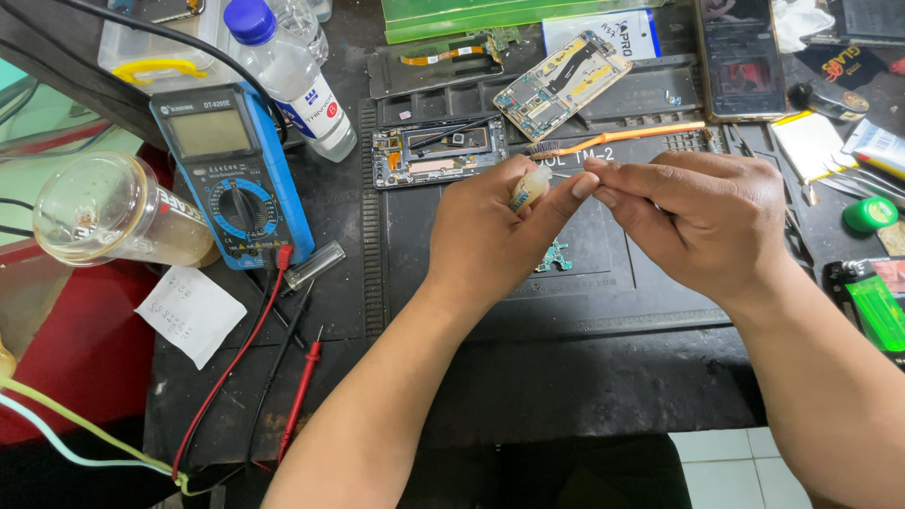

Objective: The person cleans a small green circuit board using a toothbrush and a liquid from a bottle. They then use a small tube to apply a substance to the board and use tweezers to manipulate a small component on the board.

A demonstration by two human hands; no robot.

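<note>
My left hand (pixel 495 231) is closed around a small pale tube (pixel 530 186), its tip peeking out between thumb and fingers. My right hand (pixel 702 221) meets it from the right, its fingertips pinched at the tube's tip. Both hands hover over a black repair mat (pixel 584 292). A small green circuit board (pixel 554 256) lies on the mat just under them. An orange-handled brush (pixel 622 139) rests right behind the hands. Two opened phone frames lie further back, one dark (pixel 438 151) and one pale and tilted (pixel 563 83).
A blue multimeter (pixel 231 170) with red and black probes (pixel 302 396) lies at the left, beside a clear bottle (pixel 297 80) and a plastic cup (pixel 113 212). A phone (pixel 740 57), tweezers (pixel 863 179) and a green cap (pixel 870 214) sit at the right.
</note>
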